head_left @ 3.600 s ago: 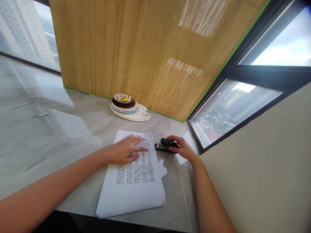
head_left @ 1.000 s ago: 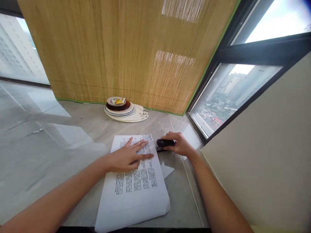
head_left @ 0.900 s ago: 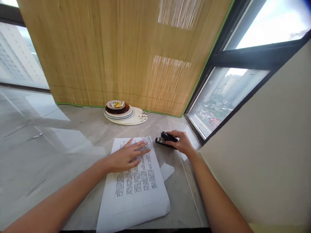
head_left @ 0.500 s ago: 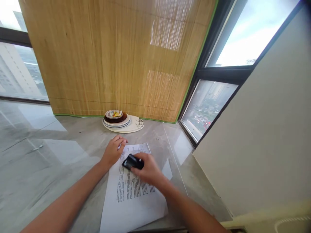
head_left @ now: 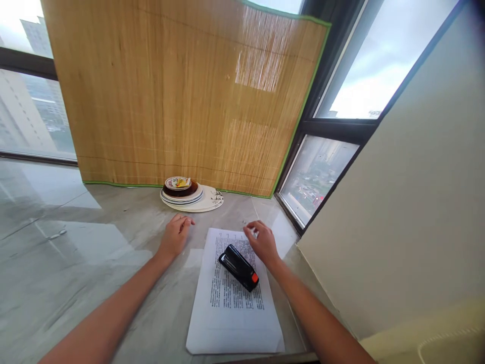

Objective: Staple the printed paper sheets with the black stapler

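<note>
A black stapler [head_left: 239,268] with an orange-red tab at its near end lies slantwise on a printed sheet of paper [head_left: 235,326]. Neither hand touches the stapler. Left of the paper and apart from it, my left hand [head_left: 176,235] rests on the counter, empty, its fingers loosely bent. My right hand [head_left: 262,241] hovers around the paper's far right corner, fingers bent and a gap showing between thumb and fingers. Whether its fingertips touch the corner, I cannot tell.
Stacked plates [head_left: 182,194] sit on a white oval platter [head_left: 210,198] at the back of the grey counter [head_left: 125,273]. Behind them hangs a bamboo blind [head_left: 170,101]. A window and a pale wall [head_left: 397,202] bound the right side. A small thin object [head_left: 57,234] lies at left.
My right hand has let go of the stapler and moved right to the paper's far corner. The paper has shifted right, away from my left hand, with the stapler now lying on it.
</note>
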A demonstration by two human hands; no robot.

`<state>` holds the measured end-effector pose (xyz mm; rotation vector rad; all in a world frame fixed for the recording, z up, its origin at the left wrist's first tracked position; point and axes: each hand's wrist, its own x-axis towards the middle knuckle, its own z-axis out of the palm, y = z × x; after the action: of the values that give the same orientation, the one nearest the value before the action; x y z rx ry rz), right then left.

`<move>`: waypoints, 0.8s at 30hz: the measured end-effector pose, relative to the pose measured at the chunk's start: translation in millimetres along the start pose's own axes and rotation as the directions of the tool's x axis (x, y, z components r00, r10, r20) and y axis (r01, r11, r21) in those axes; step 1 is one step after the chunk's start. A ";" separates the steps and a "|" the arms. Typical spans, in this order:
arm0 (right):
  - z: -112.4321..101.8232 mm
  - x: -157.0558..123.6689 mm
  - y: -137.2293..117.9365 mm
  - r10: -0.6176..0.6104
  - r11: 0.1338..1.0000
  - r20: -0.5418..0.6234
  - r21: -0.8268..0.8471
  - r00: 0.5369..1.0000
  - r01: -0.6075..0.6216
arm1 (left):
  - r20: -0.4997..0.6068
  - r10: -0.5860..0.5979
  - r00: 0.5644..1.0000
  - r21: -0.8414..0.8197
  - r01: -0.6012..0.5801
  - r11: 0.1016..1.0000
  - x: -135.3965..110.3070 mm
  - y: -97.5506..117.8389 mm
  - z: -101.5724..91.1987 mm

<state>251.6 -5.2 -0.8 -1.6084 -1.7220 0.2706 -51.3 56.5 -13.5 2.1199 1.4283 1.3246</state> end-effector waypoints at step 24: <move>133.0 19.2 -107.1 -0.706 0.651 0.535 0.234 0.463 0.722 | -0.361 0.029 0.932 0.391 0.123 0.912 10.4 -31.3 -44.5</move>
<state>86.1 36.3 -20.4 -0.6579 -2.7406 0.3391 -104.4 68.8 -3.5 2.1344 2.0532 1.5698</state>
